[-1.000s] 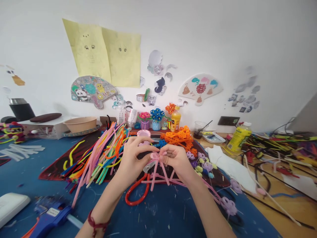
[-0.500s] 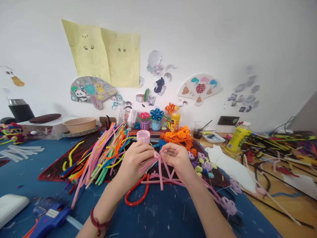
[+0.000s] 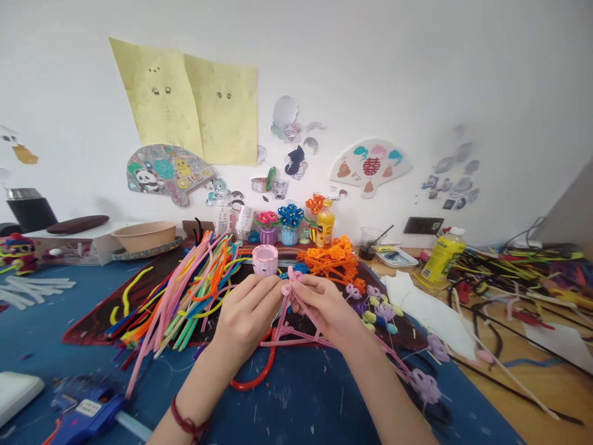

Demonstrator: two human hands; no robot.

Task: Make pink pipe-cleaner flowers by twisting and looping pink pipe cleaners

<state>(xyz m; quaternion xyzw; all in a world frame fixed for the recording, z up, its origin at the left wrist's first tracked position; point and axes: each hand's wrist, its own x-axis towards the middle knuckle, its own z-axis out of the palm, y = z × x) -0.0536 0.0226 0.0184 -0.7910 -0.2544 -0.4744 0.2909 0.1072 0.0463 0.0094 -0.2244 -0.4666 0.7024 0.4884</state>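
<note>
A small looped flower of pink pipe cleaner (image 3: 292, 281) is pinched between both hands above the mat. My left hand (image 3: 250, 315) is closed at its left side, with the fingertips partly hidden behind the knuckles. From the other side, my right hand (image 3: 327, 304) grips it with thumb and fingers, and pink stems hang below. Beneath the hands lie more pink pipe cleaners (image 3: 303, 339) and a red loop-shaped handle (image 3: 260, 377), partly covered. Just behind the hands stands a pink striped pot (image 3: 265, 261).
Left lies a heap of coloured pipe cleaners (image 3: 178, 296); nearer is a blue glue gun (image 3: 90, 417). Orange pipe-cleaner flowers (image 3: 331, 262) and purple flowers (image 3: 424, 384) lie to the right. A yellow bottle (image 3: 442, 256) stands beside white paper (image 3: 430, 312). Potted flowers (image 3: 290, 225) line the back.
The pink pipe cleaner has been turned, so its loops now point up between the fingers and the stem that hung straight down has shifted. The view has moved slightly.
</note>
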